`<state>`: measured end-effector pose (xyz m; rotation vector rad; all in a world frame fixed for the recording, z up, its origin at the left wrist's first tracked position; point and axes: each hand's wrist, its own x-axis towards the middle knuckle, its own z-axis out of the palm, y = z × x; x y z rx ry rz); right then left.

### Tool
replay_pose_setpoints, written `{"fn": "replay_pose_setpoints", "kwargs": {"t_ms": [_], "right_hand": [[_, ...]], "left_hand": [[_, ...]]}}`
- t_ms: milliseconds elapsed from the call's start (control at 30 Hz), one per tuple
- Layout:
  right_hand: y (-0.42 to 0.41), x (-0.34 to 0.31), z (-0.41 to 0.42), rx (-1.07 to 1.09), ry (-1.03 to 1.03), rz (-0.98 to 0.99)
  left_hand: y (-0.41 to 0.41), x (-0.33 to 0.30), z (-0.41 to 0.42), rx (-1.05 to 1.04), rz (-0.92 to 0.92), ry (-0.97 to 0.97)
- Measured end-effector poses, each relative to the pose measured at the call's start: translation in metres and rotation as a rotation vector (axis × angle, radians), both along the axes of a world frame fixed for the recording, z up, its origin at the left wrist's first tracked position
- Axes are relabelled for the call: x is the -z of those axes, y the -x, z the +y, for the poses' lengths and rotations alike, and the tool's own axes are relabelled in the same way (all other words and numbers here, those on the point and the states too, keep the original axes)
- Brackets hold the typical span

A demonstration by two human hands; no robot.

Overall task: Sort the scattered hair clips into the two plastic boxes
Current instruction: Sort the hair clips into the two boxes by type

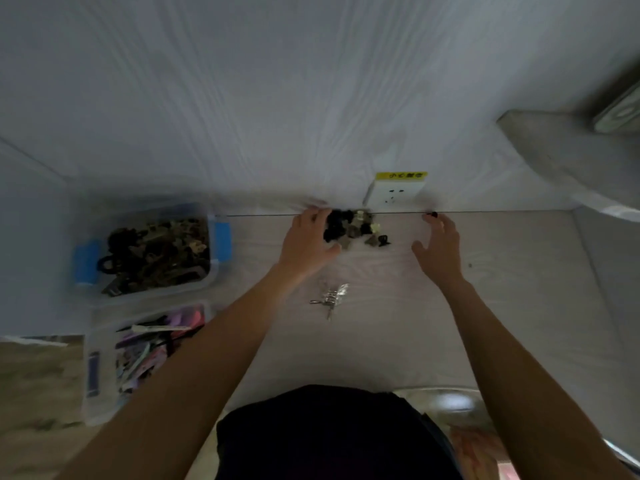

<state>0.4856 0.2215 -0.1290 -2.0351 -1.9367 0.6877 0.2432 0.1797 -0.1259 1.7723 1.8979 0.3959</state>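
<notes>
I find the whole view soft and dim, so single clips are hard to tell apart. My left hand (309,237) lies with fingers straight against the left edge of a small heap of clips (355,228), black and tan, at the far edge of the pale counter (398,334) by the wall. My right hand (439,244) is spread wide, holding nothing, just right of the heap; one dark clip (432,214) sits at its fingertips, though I cannot tell whether they touch. A few shiny metal clips (330,296) lie nearer, between my forearms. At far left a clear plastic box with blue latches (221,237) holds dark and brown clips. The nearer clear box (90,372), partly hidden by my left forearm, holds pink and purple ones. A white wall socket (393,195) with a yellow label stands behind the heap.
</notes>
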Motion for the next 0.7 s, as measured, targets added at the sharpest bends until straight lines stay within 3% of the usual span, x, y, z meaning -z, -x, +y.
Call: {"fn": "replay_pose_setpoints", "kwargs": {"t_ms": [233,333,700], "right_hand": [[0.01,0.007,0.027,-0.072,0.056,-0.02],[0.03,0.014,0.016,-0.245,0.063,0.024],[0.062,0.017,-0.052,-0.411,0.1,0.158]], "left_hand": [[-0.014,0.016,0.015,0.006,0.011,0.02],[-0.015,0.017,0.017,0.045,0.022,0.029],[-0.002,0.016,-0.029,0.04,-0.113,0.093]]}}
